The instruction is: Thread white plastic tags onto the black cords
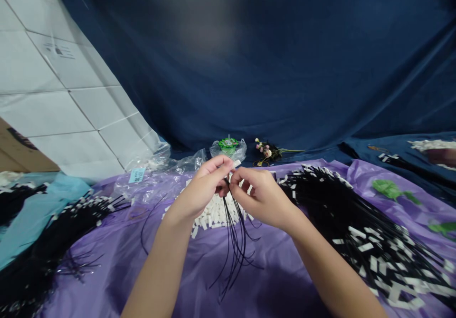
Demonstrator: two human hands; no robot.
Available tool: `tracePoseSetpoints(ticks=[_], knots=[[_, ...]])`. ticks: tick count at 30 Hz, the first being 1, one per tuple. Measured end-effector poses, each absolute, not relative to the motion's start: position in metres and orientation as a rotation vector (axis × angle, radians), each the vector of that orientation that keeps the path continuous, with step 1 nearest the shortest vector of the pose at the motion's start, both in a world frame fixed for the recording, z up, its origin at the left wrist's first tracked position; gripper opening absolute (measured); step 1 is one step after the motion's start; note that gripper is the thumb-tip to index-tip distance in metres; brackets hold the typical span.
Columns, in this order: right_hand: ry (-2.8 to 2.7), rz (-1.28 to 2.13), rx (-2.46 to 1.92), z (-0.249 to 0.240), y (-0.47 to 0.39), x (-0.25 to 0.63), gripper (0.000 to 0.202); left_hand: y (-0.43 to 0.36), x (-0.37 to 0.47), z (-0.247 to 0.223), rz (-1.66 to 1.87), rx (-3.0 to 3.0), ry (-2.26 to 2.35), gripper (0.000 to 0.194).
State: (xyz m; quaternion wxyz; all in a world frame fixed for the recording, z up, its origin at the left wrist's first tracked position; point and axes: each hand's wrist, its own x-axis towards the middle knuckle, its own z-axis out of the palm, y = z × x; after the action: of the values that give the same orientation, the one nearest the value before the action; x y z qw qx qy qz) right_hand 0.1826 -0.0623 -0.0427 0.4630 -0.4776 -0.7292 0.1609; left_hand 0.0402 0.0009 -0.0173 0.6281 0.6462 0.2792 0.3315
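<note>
My left hand is closed, with a small white tube-like piece showing at its thumb and fingertips. Close against it, my right hand is pinched, its fingertips meeting the left hand's just below that piece. A bunch of thin black cords hangs down from between the two hands, with the loose ends spread above the purple sheet. The upper ends are partly hidden by my fingers, so the exact grip of each hand is hard to see. Behind and below lies a heap of white pieces.
Black cords with white tags cover the right side of the purple sheet; another black bundle lies left. Clear plastic bags, a green round item and artificial flowers stand behind, before a blue cloth.
</note>
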Motion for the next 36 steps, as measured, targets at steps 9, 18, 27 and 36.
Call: tracePoseSetpoints(ticks=[9,18,27,36], knots=[[-1.785,0.799,-1.007,-0.040,-0.062,0.204,0.012,0.009,0.039,-0.020,0.870,1.504,0.715,0.027],[-1.584,1.098,-0.417,-0.044,-0.061,0.242,0.014,0.016,0.032,-0.017,0.941,1.396,0.807,0.027],[-0.750,0.553,-0.316,-0.026,-0.044,0.246,0.026,0.012,0.034,-0.015,0.968,1.318,0.804,0.026],[-1.103,0.722,-0.704,-0.035,-0.059,0.219,0.014,0.004,0.035,-0.012,0.966,1.297,0.733,0.023]])
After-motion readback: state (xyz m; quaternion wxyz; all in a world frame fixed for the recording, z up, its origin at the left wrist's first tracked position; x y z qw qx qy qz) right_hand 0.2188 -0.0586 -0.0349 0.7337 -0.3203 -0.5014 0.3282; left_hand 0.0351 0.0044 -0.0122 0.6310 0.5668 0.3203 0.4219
